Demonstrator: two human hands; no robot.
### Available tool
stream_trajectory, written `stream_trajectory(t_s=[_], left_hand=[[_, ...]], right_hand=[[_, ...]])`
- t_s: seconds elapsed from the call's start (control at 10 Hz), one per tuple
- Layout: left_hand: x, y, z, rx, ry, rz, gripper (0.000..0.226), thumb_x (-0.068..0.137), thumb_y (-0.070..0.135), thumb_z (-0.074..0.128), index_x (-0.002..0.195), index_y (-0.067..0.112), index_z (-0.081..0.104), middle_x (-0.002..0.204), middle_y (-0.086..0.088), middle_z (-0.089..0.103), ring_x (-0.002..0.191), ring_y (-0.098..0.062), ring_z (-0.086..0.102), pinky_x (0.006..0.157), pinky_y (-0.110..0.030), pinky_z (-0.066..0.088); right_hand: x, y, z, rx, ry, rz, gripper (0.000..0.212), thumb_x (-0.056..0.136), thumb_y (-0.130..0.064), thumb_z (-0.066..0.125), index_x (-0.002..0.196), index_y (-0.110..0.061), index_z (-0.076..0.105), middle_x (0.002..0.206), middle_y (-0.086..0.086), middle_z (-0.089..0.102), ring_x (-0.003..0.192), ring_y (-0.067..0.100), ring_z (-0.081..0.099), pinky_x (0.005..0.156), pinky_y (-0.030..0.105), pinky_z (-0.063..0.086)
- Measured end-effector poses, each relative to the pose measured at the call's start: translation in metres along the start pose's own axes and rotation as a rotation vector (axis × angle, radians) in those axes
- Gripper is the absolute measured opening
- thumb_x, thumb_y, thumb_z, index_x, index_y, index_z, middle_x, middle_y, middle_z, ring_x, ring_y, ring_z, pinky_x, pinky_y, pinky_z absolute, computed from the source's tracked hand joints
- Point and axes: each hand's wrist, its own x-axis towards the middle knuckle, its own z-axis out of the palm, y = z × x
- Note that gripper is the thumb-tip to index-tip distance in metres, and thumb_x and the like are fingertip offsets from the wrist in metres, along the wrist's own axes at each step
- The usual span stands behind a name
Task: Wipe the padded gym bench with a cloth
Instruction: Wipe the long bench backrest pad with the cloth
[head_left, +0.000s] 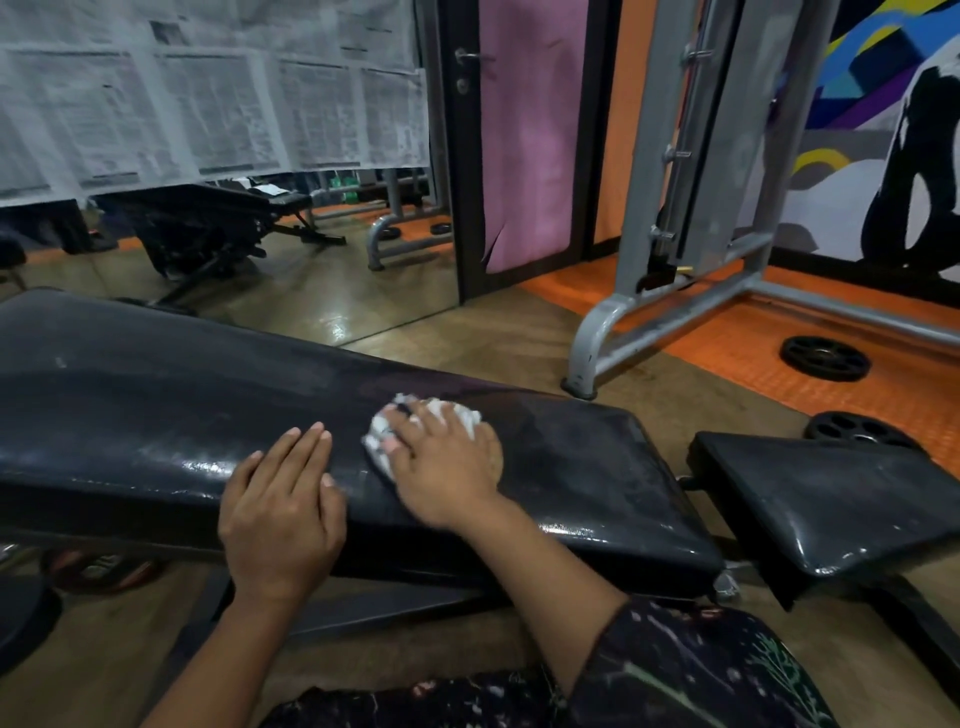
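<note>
The crumpled white cloth (423, 431) is pressed flat on the long black padded bench (156, 395), near its middle, so dust can be rubbed off. It is held under the right hand (447, 462), whose grip is curled around it. The left hand (283, 499) is laid flat just beside, fingers straight, probably for steadying. A black weight plate (826, 358) is seen on the orange floor mat (737, 358).

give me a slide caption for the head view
Right hand presses a white cloth on the black bench; left hand rests flat beside it.
</note>
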Motion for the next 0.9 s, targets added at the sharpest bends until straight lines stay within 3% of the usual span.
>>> stream_trajectory(t_s=[0.1,0.2,0.3,0.4,0.5,0.6,0.7,0.8,0.9], left_hand=[[-0.001,-0.002,0.0,-0.001,0.004,0.019,0.044,0.092,0.023,0.036,0.118,0.002,0.065,0.124,-0.009,0.064,0.118,-0.024,0.059,0.1,-0.042,0.038],[-0.001,-0.003,-0.002,0.002,-0.002,0.009,0.044,0.093,0.024,0.035,0.118,0.003,0.065,0.124,-0.008,0.064,0.119,-0.023,0.058,0.1,-0.042,0.038],[-0.001,-0.001,-0.003,0.004,-0.02,0.001,0.044,0.093,0.025,0.035,0.119,0.004,0.065,0.125,-0.007,0.063,0.12,-0.022,0.057,0.102,-0.042,0.038],[0.0,0.0,-0.002,-0.003,-0.022,-0.003,0.044,0.093,0.025,0.036,0.119,0.005,0.065,0.125,-0.006,0.063,0.121,-0.022,0.057,0.102,-0.042,0.038],[-0.001,-0.001,-0.001,0.003,-0.004,0.004,0.044,0.093,0.025,0.035,0.118,0.004,0.065,0.124,-0.007,0.063,0.119,-0.023,0.058,0.101,-0.042,0.038],[0.0,-0.002,0.0,0.005,-0.002,0.015,0.044,0.093,0.025,0.035,0.118,0.004,0.065,0.123,-0.008,0.064,0.118,-0.023,0.059,0.1,-0.042,0.039],[-0.001,-0.003,0.0,0.003,-0.006,0.005,0.044,0.093,0.026,0.035,0.119,0.004,0.065,0.124,-0.007,0.063,0.12,-0.022,0.057,0.1,-0.042,0.039],[-0.002,-0.002,0.0,-0.002,-0.007,0.0,0.044,0.093,0.026,0.037,0.119,0.005,0.065,0.125,-0.007,0.063,0.12,-0.022,0.057,0.101,-0.042,0.038],[-0.001,-0.001,0.0,0.003,0.001,-0.001,0.043,0.092,0.025,0.038,0.118,0.005,0.066,0.125,-0.007,0.063,0.12,-0.022,0.057,0.101,-0.042,0.038]], right_hand=[[-0.038,0.002,-0.002,-0.007,0.025,-0.128,0.048,0.098,-0.047,0.027,0.145,-0.045,0.026,0.158,-0.013,0.024,0.147,0.02,0.016,0.115,0.05,0.01],[-0.051,0.039,-0.012,-0.037,0.046,-0.111,0.051,0.094,-0.051,0.017,0.144,-0.047,0.029,0.156,-0.015,0.029,0.146,0.016,0.021,0.116,0.047,0.015],[-0.018,0.067,-0.022,-0.065,-0.05,0.097,0.047,0.098,-0.051,0.02,0.144,-0.048,0.027,0.157,-0.019,0.022,0.146,0.013,0.017,0.116,0.046,0.013],[0.012,0.051,-0.027,-0.056,-0.114,0.19,0.048,0.098,-0.052,0.019,0.146,-0.048,0.023,0.159,-0.02,0.013,0.147,0.018,0.011,0.116,0.053,0.008],[-0.006,0.021,-0.018,-0.014,-0.112,0.037,0.046,0.1,-0.048,0.023,0.146,-0.047,0.022,0.16,-0.017,0.012,0.148,0.022,0.007,0.116,0.055,0.002],[-0.052,0.021,-0.014,-0.016,-0.046,-0.108,0.049,0.097,-0.051,0.02,0.146,-0.049,0.019,0.16,-0.018,0.013,0.149,0.017,0.005,0.117,0.05,0.001],[-0.051,0.055,-0.02,-0.066,-0.014,-0.012,0.056,0.091,-0.057,0.009,0.145,-0.05,0.023,0.158,-0.02,0.019,0.147,0.014,0.012,0.117,0.046,0.008],[-0.004,0.075,-0.021,-0.06,-0.04,0.224,0.05,0.095,-0.053,0.016,0.144,-0.048,0.026,0.158,-0.018,0.02,0.146,0.018,0.016,0.116,0.05,0.01],[0.029,0.057,-0.014,0.015,-0.12,0.255,0.048,0.097,-0.051,0.019,0.145,-0.049,0.024,0.16,-0.015,0.014,0.147,0.024,0.011,0.115,0.056,0.004]])
